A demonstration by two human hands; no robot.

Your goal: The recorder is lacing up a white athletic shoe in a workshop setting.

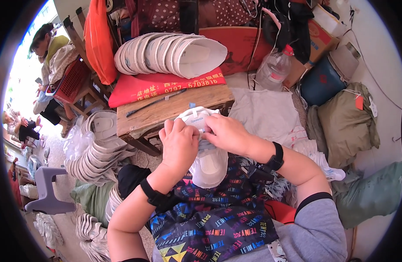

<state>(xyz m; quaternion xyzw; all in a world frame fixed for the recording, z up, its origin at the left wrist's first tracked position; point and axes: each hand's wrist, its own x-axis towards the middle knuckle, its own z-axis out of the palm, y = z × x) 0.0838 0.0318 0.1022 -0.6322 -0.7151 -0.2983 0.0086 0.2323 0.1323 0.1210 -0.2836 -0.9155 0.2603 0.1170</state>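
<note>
A white shoe upper (209, 168) lies over my lap, its rounded toe toward me and its tongue end against the edge of a small wooden table (174, 111). My left hand (180, 142) is closed on the left side of its lacing area, fingers bent. From the other side my right hand (229, 133) pinches the same area with thumb and forefinger. The fingertips of both hands nearly meet over the middle. Whatever small part they grip between them is mostly hidden. A thin dark rod-like tool (155, 103) lies on the table.
A nested row of white shoe uppers (166, 54) rests on a red cloth bag (166, 87) on the table. More stacked uppers (96, 153) stand on the floor at left, near a grey plastic stool (48, 190). A clear bottle (275, 67) and sacks (349, 122) are at right.
</note>
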